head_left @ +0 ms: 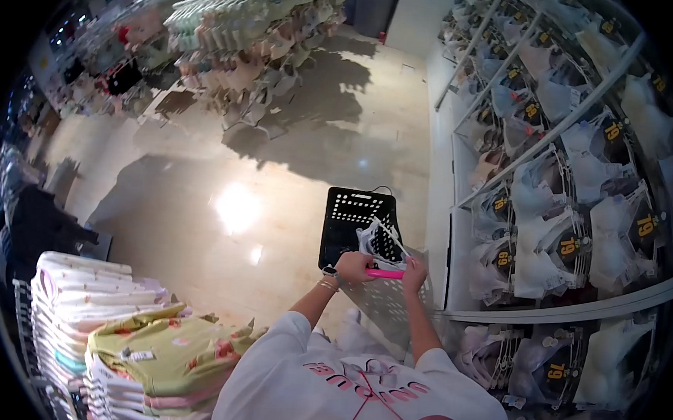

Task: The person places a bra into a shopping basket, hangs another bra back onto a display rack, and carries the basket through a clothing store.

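My left hand (352, 267), with a watch and bracelet at the wrist, is closed at the left end of a bright pink handle (386, 273). My right hand (414, 275) is closed on the end of a white hanger (395, 238), close to the handle's right end. A pale lavender-white bra (367, 239) hangs with the hanger over a black perforated shopping basket (342, 208). The basket is in front of my body. Both hands hide parts of the handle, and the bra covers some of the basket's inside.
To the right, a wall rack (536, 235) holds rows of bras with yellow number tags. Its white rail (581, 311) curves near my right arm. Folded and hung clothes (159, 353) stand at lower left. Another garment rack (251, 56) is further ahead on the pale floor (179, 209).
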Demonstrator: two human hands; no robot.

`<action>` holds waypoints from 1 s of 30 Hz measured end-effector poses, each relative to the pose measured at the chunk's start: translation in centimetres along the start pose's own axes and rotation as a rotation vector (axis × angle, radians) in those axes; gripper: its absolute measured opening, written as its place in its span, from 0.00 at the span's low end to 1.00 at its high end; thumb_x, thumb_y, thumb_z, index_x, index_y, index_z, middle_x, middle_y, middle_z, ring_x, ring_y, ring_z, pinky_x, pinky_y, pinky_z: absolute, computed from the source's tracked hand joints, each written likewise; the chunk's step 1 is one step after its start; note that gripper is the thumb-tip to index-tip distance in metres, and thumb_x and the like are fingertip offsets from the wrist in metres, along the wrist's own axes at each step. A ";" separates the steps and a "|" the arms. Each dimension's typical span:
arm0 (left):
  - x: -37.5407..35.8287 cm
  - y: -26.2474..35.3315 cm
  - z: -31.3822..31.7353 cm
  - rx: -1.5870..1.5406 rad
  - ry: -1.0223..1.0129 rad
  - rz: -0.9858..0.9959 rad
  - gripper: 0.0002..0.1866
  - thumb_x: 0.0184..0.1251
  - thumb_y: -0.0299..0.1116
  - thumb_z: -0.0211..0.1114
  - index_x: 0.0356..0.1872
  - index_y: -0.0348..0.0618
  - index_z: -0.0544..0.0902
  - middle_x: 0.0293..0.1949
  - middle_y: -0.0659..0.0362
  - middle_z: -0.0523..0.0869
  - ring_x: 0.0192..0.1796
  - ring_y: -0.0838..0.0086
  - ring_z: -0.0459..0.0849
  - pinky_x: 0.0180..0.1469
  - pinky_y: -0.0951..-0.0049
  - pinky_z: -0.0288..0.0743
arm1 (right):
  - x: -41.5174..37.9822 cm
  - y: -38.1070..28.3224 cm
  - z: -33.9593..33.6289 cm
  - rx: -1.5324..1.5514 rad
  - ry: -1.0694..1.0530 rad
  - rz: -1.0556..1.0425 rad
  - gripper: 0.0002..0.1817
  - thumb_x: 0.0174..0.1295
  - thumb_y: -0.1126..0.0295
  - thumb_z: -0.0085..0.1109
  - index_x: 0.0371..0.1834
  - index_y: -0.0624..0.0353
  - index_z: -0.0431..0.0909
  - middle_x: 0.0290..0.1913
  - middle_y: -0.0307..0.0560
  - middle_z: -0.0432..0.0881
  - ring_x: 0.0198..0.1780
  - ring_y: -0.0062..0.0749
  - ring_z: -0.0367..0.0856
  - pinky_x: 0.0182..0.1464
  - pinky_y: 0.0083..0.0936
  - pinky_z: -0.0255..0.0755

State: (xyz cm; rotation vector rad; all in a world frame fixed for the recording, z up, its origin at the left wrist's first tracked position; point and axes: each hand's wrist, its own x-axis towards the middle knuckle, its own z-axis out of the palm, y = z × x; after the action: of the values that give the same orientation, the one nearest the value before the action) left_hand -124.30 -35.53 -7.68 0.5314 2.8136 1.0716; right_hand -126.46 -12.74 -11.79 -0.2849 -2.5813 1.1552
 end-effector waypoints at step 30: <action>34.5 -14.3 -12.9 0.246 -0.167 -0.188 0.22 0.41 0.58 0.72 0.23 0.49 0.84 0.22 0.57 0.85 0.28 0.61 0.84 0.31 0.63 0.76 | 34.8 -7.7 18.1 0.047 -0.075 -0.134 0.08 0.59 0.68 0.60 0.28 0.63 0.81 0.29 0.56 0.82 0.34 0.51 0.81 0.39 0.41 0.73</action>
State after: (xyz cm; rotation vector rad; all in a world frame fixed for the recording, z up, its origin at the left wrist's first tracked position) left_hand -163.30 -41.60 -5.88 0.3466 2.7927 0.6221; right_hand -165.74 -19.99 -10.95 -0.0580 -2.5878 1.1977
